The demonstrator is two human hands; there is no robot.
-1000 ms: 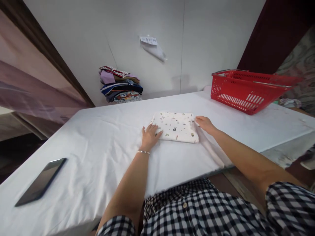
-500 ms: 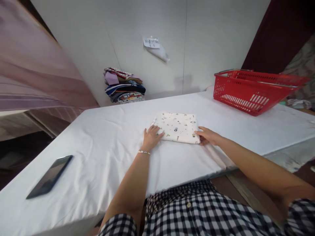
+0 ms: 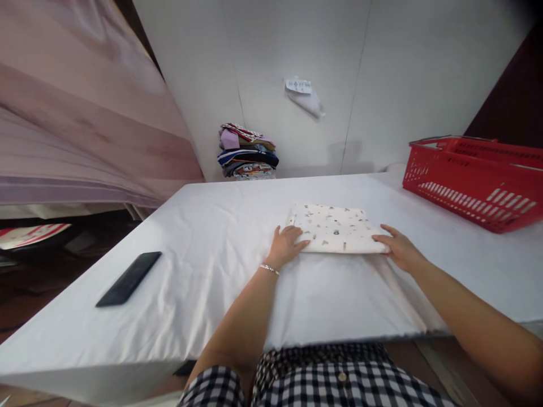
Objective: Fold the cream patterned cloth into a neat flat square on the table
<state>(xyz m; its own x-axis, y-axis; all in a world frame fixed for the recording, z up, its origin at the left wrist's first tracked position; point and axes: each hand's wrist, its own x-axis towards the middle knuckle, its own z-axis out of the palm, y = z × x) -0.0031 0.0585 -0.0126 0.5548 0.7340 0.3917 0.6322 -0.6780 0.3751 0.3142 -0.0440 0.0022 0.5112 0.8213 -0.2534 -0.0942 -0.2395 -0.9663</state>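
A folded white cloth (image 3: 335, 230) with a small scattered print lies flat on the white-covered table. My left hand (image 3: 287, 245) rests on its near left corner, fingers spread and thumb pointing inward. At the opposite side my right hand (image 3: 399, 246) has its thumb over the near right corner. The index finger of that hand stretches out past the edge, while its other fingers are partly hidden, seemingly under the cloth.
A dark phone (image 3: 129, 278) lies on the left of the table (image 3: 203, 237). Folded fabrics are stacked (image 3: 246, 151) by the wall. At the right stands a red plastic basket (image 3: 470, 183). A pink curtain (image 3: 97, 113) hangs on the left.
The view has swung left, so everything appears further right. Both hands stay at the cloth's sides; less of my right fingers shows under the corner.
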